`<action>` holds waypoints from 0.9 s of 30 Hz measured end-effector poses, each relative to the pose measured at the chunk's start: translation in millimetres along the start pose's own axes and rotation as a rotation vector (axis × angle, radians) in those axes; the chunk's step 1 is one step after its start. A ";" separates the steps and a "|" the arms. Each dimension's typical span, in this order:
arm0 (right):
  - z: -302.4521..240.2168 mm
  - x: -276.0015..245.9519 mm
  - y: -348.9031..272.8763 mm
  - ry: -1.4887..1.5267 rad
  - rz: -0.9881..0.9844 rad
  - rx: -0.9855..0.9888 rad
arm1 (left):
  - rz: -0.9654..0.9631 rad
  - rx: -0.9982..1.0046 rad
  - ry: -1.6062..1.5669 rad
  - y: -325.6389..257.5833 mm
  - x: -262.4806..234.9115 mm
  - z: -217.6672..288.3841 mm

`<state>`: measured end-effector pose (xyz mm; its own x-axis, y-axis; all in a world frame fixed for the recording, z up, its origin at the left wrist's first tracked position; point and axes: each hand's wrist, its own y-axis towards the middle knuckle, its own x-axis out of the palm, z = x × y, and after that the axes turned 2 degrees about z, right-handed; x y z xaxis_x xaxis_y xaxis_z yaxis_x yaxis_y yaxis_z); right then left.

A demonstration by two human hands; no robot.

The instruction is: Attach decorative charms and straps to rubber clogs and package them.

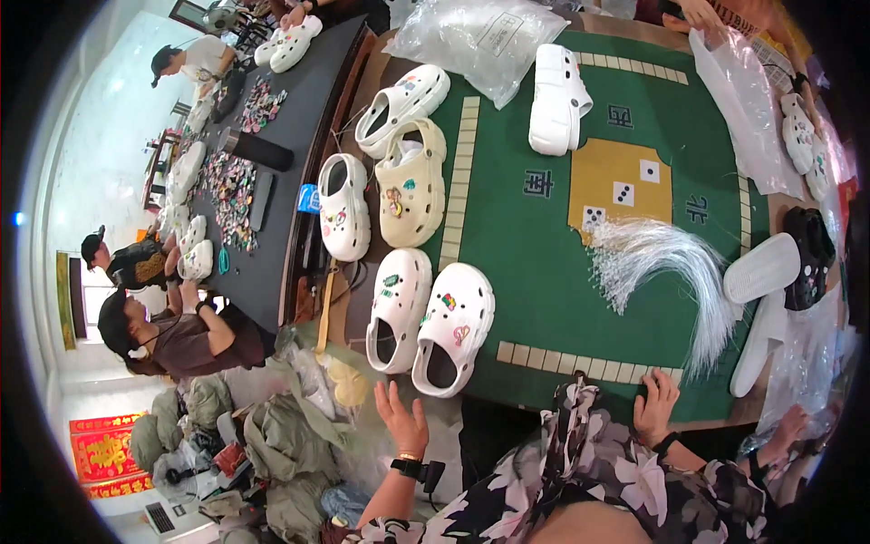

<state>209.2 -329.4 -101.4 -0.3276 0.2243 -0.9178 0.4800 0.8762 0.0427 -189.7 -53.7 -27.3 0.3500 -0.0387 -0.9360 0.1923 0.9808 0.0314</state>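
My left hand (pixel 401 419) is held open, fingers spread, just off the near edge of the table and below a pair of white clogs. Nothing is in it. Colourful charms dot the nearer clogs, one on the left (pixel 399 304) and one on the right (pixel 453 328). My right hand (pixel 654 405) rests open at the table's near edge, its fingertips by the printed tile row (pixel 589 364). Beyond it lies a fanned bundle of thin clear plastic strands (pixel 675 258). A cream clog (pixel 410 186) and a white clog (pixel 344 207) sit farther back on the left.
The green table mat (pixel 517 245) also carries a plain-looking white clog (pixel 555 100). Clear plastic bags (pixel 489 41) lie at the back. A white sole (pixel 761 268) and black clog (pixel 808 258) are at right. People work at a dark table (pixel 308 100) with loose charms.
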 end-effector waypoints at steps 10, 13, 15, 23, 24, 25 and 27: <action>-8.2 -3.5 6.4 -0.025 -0.013 -0.005 | 0.098 -0.111 -0.038 6.8 10.4 -21.8; -7.5 0.0 2.0 -0.046 -0.009 0.010 | 0.249 -0.234 -0.089 20.7 17.4 -36.9; -9.8 -2.1 1.8 -0.046 -0.061 0.018 | 0.252 -0.299 -0.110 13.4 19.7 -41.2; -27.4 -24.2 14.5 -0.110 -0.234 0.036 | 0.045 -0.638 -0.024 -151.4 8.0 -118.1; -26.1 -24.3 15.7 -0.122 -0.241 0.016 | -0.025 -0.823 0.007 -179.1 6.0 -126.4; -27.2 -28.5 16.6 -0.138 -0.249 -0.007 | -0.101 -1.011 0.033 -210.1 1.4 -134.4; -26.3 -30.2 18.8 -0.162 -0.300 -0.022 | -0.171 -1.220 0.104 -273.1 -4.6 -149.0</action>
<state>206.8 -308.5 -62.5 -0.3176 -0.1141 -0.9413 0.3633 0.9024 -0.2319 -380.5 -292.9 -83.8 0.3195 -0.2228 -0.9210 -0.7716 0.5030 -0.3894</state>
